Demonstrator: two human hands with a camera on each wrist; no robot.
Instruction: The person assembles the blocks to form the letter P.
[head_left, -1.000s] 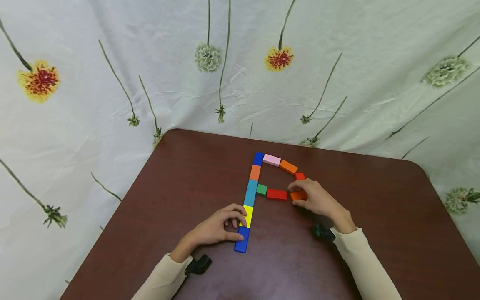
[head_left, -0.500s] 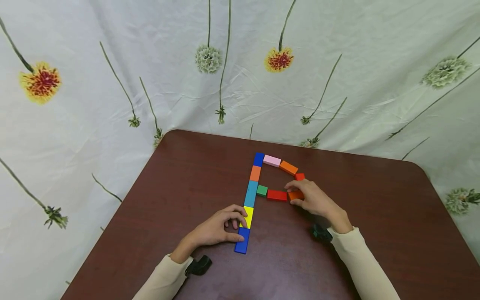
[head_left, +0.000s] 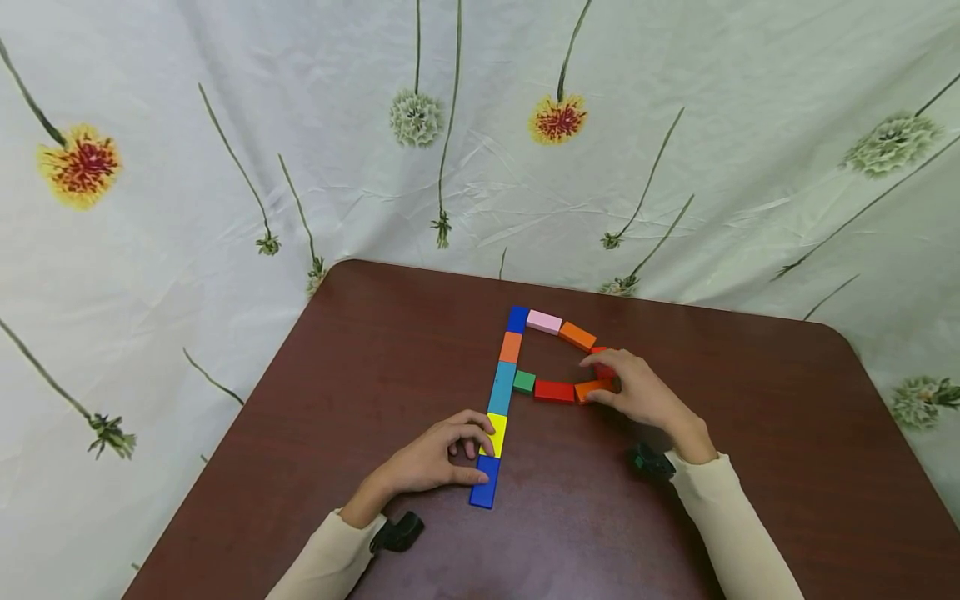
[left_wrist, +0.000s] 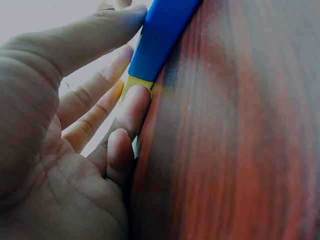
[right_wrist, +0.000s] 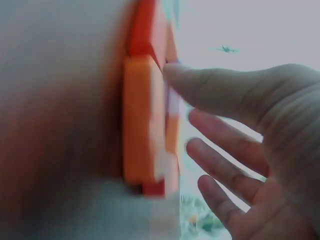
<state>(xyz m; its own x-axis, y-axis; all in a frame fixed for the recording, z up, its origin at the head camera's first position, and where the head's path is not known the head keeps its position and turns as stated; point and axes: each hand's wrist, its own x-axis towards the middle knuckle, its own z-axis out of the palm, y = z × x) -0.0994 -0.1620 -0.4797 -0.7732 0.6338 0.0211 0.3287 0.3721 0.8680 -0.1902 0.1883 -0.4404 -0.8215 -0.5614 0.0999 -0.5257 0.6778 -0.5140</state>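
Observation:
Coloured blocks lie on the table in a straight column with a loop on its right. My left hand (head_left: pixel 431 454) rests at the column's near end, thumb on the long blue block (head_left: pixel 483 493) and fingertips on the yellow block (head_left: pixel 498 429). At the loop's lower right, my right hand (head_left: pixel 645 396) hovers with thumb and fingers spread apart over an orange block (head_left: pixel 587 392). In the right wrist view the thumb tip is beside that orange block (right_wrist: pixel 137 120), with the other fingers off it. The hand partly covers a red block (head_left: pixel 603 370) behind.
Teal (head_left: pixel 502 387), salmon (head_left: pixel 510 347) and dark blue (head_left: pixel 517 319) blocks continue the column upward. Pink (head_left: pixel 543 322) and orange (head_left: pixel 577 335) blocks form the loop's top; green (head_left: pixel 523 382) and red (head_left: pixel 553 391) blocks its bottom. A flowered cloth (head_left: pixel 480 167) hangs behind the brown table (head_left: pixel 337 358).
My right hand slid the orange block left against the red one, then let go, opened its fingers and drew back slightly rightward. The left hand has stayed put.

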